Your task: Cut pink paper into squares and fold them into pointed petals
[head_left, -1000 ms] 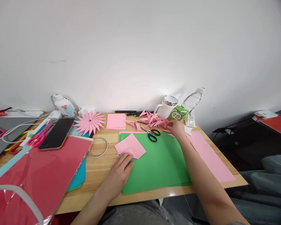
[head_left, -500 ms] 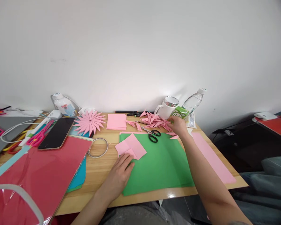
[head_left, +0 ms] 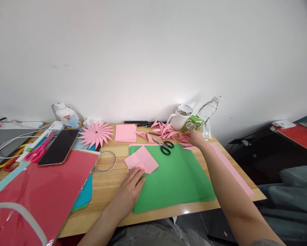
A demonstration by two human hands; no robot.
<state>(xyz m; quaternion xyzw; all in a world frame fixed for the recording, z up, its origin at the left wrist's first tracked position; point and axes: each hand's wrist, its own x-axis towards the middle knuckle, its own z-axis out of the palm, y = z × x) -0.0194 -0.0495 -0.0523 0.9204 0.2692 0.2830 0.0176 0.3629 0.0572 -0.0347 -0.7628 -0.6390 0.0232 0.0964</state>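
Note:
My left hand (head_left: 131, 188) lies with its fingers stretched over square pink paper (head_left: 150, 160), with a smaller pink piece (head_left: 142, 166) at the fingertips. This paper rests on the left part of green sheets (head_left: 174, 181). Over at the back right, my right hand (head_left: 196, 139) is closed, its fingertips at a folded pink paper piece (head_left: 182, 138) and the lower edge of a green box (head_left: 194, 123). What lies between those fingers is hidden. Left of it is a pile of folded pink pieces (head_left: 165, 130). Black-handled scissors (head_left: 166, 148) lie nearby on the green sheets.
Against the wall stand a white mug (head_left: 179, 118) and a tilted water bottle (head_left: 208, 109). Further left are stacked pink squares (head_left: 125, 132), a pink paper star (head_left: 96, 132), a tape roll (head_left: 105, 162), a phone (head_left: 58, 147) and a red folder (head_left: 43, 194).
My right hand has drawn slightly back and right from the folded pieces. More of the green box's front shows now. My left hand stays on the pink paper. The view has shifted slightly.

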